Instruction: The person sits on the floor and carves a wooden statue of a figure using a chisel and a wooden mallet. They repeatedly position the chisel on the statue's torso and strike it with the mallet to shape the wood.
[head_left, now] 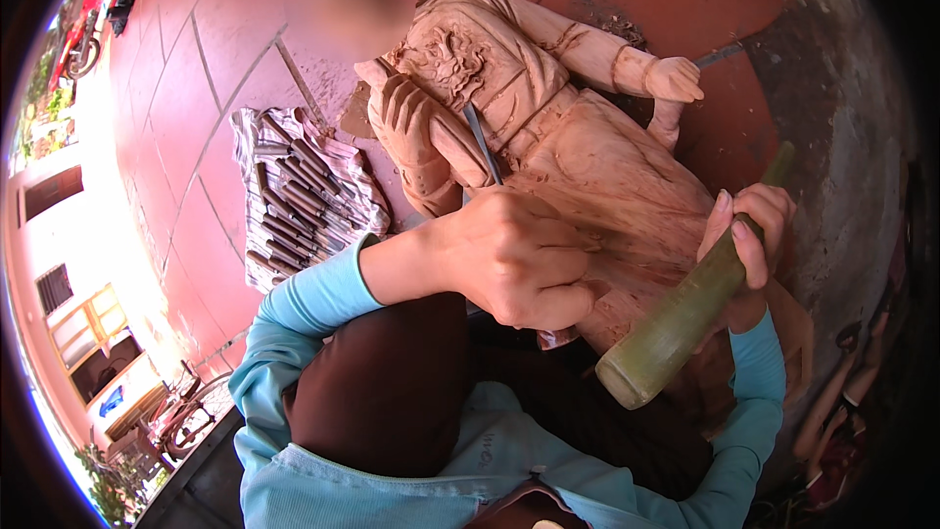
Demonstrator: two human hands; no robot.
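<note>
Nearest the lens, light-blue sleeves and a dark-brown knee fill the 6 o'clock rim, hiding the statue's lower end. Behind them the wooden statue (578, 152) lies on the red tiled floor (206, 59), long axis running from 11 o'clock to 5 o'clock, its head blurred. Right hand (749, 235) wraps fingers tight around a green bamboo mallet (685, 309), slanting from 1 to 7 o'clock. Left hand (514, 260) is fisted around a chisel (482, 142), blade pointing toward 12 o'clock. Spare chisels on a cloth (294, 201) lie at 9 o'clock.
</note>
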